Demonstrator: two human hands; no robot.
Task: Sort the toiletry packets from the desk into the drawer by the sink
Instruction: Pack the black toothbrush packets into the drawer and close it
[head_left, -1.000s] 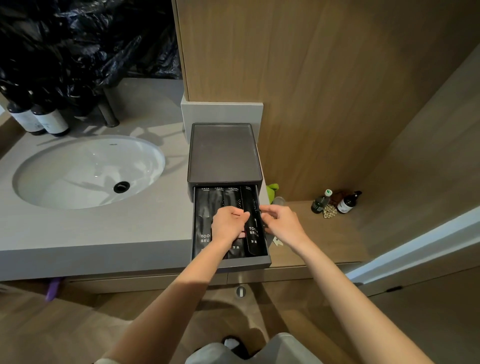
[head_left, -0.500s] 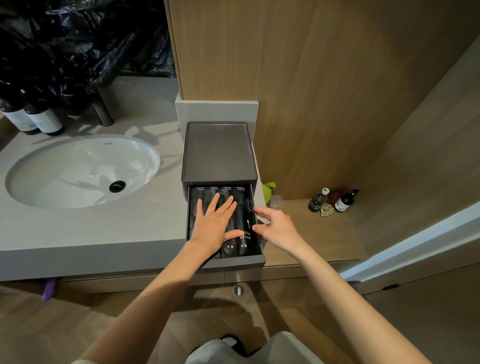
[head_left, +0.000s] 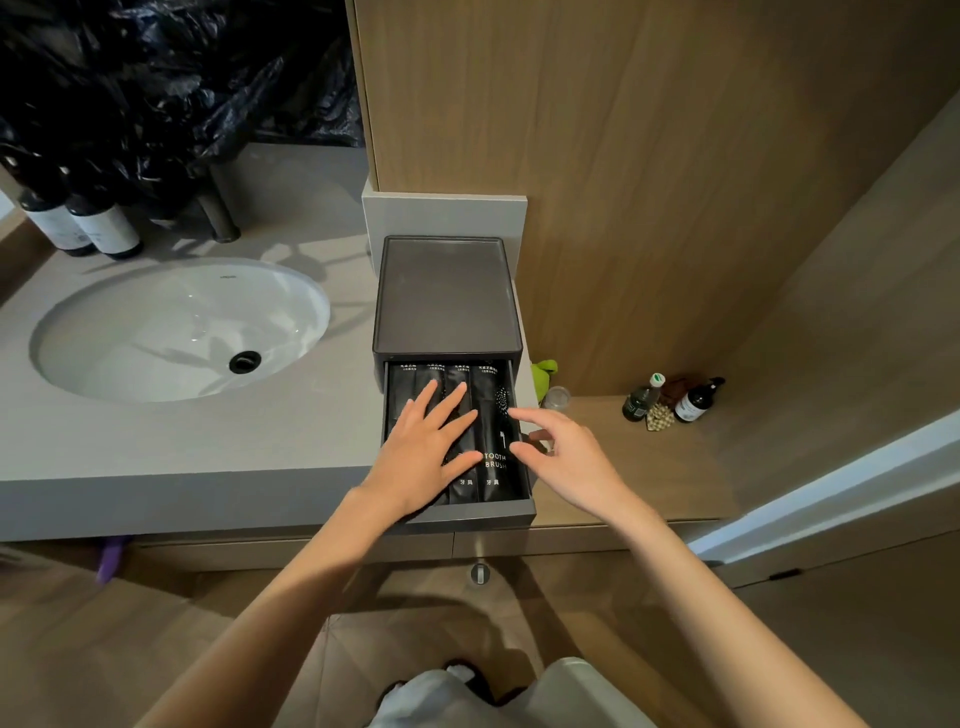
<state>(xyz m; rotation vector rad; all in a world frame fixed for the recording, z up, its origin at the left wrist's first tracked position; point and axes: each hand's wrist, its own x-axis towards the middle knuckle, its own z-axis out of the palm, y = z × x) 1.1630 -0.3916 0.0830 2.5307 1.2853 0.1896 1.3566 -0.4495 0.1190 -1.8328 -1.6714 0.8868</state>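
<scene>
From the head view, the drawer (head_left: 470, 512) beside the sink (head_left: 182, 332) stands pulled out, with black toiletry packets (head_left: 493, 436) lying side by side inside it. The left hand (head_left: 418, 457) presses flat on them, its grip spread. The right hand (head_left: 569, 457) hovers by the rightmost packet, its grip loosely spread and holding nothing. The step looks like levelling the row. The next move probably calls for lifting both hands clear, then pushing the drawer front.

The left hand (head_left: 421, 457) hides much of the packets (head_left: 406, 385) in the drawer (head_left: 467, 512).
</scene>
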